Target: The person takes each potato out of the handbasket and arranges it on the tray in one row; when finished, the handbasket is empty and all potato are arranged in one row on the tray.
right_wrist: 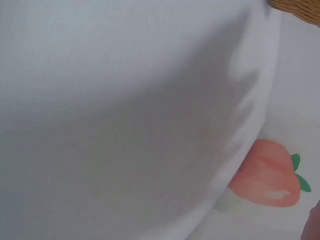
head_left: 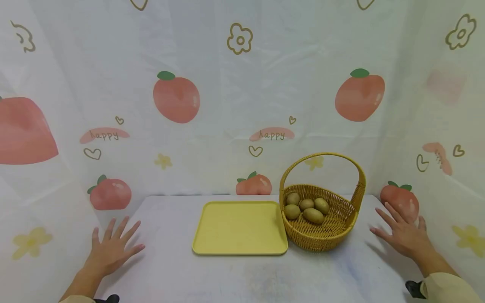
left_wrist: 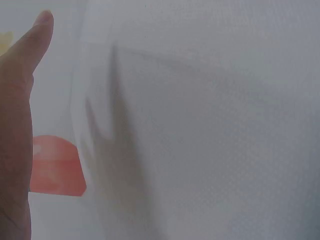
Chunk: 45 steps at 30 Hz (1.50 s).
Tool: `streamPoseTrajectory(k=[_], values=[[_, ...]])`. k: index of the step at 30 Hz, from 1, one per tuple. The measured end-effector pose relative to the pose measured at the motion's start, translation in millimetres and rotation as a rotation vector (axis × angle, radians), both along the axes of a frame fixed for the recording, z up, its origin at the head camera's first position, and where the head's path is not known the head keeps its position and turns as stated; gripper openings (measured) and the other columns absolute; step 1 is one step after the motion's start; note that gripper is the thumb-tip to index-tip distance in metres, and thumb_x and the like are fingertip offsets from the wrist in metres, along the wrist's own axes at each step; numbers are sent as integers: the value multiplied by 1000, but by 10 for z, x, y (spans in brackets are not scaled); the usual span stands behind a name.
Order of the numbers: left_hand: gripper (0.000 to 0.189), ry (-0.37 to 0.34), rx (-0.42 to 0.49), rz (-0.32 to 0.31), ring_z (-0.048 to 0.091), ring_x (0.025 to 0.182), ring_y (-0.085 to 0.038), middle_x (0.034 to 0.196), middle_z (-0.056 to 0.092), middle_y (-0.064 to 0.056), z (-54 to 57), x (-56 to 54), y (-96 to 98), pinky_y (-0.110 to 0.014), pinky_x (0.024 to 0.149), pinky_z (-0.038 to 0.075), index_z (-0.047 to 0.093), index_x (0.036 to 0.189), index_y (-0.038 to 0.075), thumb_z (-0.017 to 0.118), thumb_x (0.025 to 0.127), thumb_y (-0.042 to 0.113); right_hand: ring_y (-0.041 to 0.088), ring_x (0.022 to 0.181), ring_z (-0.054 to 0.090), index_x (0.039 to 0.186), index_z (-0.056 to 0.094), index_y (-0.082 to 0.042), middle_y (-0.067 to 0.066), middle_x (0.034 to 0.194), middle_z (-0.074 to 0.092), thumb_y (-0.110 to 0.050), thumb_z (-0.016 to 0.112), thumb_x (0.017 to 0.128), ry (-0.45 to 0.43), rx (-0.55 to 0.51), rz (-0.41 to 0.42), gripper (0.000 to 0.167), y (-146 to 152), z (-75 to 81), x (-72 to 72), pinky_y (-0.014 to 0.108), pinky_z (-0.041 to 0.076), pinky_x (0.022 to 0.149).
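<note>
My left hand [head_left: 110, 251] is spread with straight fingers at the table's left side, holding nothing; its thumb [left_wrist: 37, 42] points up in the left wrist view. On the right side my right hand [head_left: 407, 236] is likewise spread and holds nothing, its shadow falling on the white cloth. The nearest thing to it is a wicker basket [head_left: 318, 243] with a tall arched handle. Several potatoes [head_left: 313, 215] lie in the basket, grouped toward its left. Left of the basket lies a yellow rectangular tray [head_left: 240, 227] with a low rim and a bare surface.
The tray's right edge sits right at the basket's left side. A white cloth covers the table [head_left: 242, 277]. Behind and to both sides hangs a white curtain [head_left: 216, 160] printed with peaches, flowers and hearts.
</note>
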<state>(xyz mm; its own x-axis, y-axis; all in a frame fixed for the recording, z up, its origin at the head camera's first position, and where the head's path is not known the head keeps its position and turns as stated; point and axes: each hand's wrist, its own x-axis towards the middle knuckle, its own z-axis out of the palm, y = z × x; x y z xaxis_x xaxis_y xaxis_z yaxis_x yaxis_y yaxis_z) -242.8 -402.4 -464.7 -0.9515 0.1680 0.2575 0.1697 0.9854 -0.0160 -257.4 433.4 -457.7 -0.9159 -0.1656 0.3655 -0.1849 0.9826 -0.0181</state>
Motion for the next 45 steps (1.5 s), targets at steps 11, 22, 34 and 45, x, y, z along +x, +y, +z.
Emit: streamPoseTrajectory(k=[11,22,34,45], values=[[81,112,62,-84,-6,143,-45,156,19,-21,48,-36,165,-69,104,-15,22,156,27,55,90,59,27,147,-3,156,21,-24,0,163,2,-51,58,92,216,-67,138,78,-113,65,21,65,-7,109],[82,211,161,-214,9,141,-47,156,22,-20,174,-19,352,-71,106,2,25,155,27,64,87,48,29,144,19,148,41,-12,16,154,31,-27,74,84,273,-316,321,73,-572,303,92,50,9,117],[81,169,406,-273,20,136,-48,159,17,-15,433,0,698,-72,102,20,28,155,23,70,86,34,47,133,32,146,43,-11,21,148,37,-21,71,89,92,-515,349,64,-1155,677,-56,74,31,93],[82,193,591,-269,39,130,-45,158,22,-15,567,-38,1018,-61,99,38,29,154,19,73,85,26,46,125,44,145,40,-4,24,146,38,-28,62,96,-176,-582,342,59,-1411,1025,-458,67,40,93]])
